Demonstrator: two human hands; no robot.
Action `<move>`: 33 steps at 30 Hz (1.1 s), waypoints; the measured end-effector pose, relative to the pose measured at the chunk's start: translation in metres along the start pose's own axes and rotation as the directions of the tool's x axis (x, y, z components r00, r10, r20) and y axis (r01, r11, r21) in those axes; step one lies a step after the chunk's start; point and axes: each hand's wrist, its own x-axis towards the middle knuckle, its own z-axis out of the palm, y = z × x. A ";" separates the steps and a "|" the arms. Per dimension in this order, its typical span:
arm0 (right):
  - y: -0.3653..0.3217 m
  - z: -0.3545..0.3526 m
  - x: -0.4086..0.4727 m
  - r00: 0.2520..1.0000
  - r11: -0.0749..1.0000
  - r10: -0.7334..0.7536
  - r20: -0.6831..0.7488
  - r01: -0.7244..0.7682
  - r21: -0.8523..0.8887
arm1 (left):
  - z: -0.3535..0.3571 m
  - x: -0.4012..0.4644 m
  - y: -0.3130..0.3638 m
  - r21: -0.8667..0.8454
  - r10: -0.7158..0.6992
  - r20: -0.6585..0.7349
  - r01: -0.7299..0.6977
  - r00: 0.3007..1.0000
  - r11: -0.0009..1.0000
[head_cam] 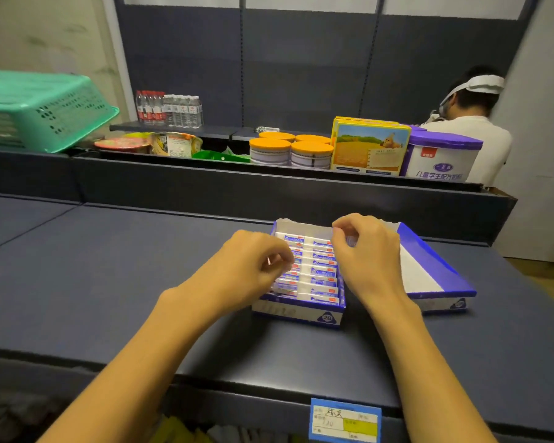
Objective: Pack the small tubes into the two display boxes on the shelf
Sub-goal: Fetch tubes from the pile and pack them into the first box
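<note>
Two blue-and-white display boxes stand side by side on the dark shelf. The left display box (301,313) is filled with rows of several small white-and-blue tubes (323,278). The right display box (441,276) shows only its white floor. My left hand (253,266) hovers over the left side of the filled box, fingers curled, pinching the end of a tube. My right hand (365,251) is above the far right of that box, thumb and fingers pinching another small tube.
A raised shelf wall (269,190) runs behind the boxes. Beyond it stand orange-lidded cans (291,150), a yellow carton (370,147), a purple tin (441,155), noodle cups and water bottles. A green basket (42,110) sits far left. A person (470,123) is at the back right. A price tag (344,422) hangs on the front edge.
</note>
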 end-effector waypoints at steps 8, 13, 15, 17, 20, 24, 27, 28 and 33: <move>-0.095 0.022 -0.009 0.932 0.934 -0.338 0.127 0.349 -0.072 | -0.037 -0.053 -0.050 0.216 -0.119 -0.272 0.181 0.955 0.960; -0.170 0.065 -0.038 0.869 0.877 -0.442 0.222 0.470 -0.095 | -0.075 -0.112 -0.107 0.294 -0.180 -0.310 0.274 0.934 0.915; -0.207 0.088 -0.054 0.850 0.863 -0.466 0.244 0.497 -0.085 | -0.093 -0.139 -0.137 0.330 -0.186 -0.332 0.298 0.925 0.896; -0.247 0.113 -0.072 0.835 0.852 -0.485 0.259 0.518 -0.077 | -0.113 -0.169 -0.170 0.353 -0.189 -0.345 0.314 0.920 0.881; -0.309 0.155 -0.099 0.830 0.846 -0.489 0.269 0.526 -0.085 | -0.146 -0.210 -0.225 0.384 -0.196 -0.357 0.335 0.913 0.860; -0.385 0.208 -0.126 0.824 0.844 -0.480 0.302 0.527 -0.097 | -0.187 -0.260 -0.293 0.411 -0.221 -0.345 0.359 0.912 0.838; -0.434 0.240 -0.137 0.824 0.852 -0.465 0.324 0.516 -0.088 | -0.216 -0.292 -0.339 0.392 -0.250 -0.335 0.376 0.908 0.840; -0.450 0.251 -0.139 0.822 0.852 -0.465 0.330 0.517 -0.087 | -0.225 -0.302 -0.354 0.387 -0.258 -0.336 0.382 0.906 0.839; -0.518 0.315 -0.145 0.807 0.838 -0.490 0.329 0.540 -0.076 | -0.263 -0.338 -0.432 0.370 -0.298 -0.357 0.427 0.886 0.825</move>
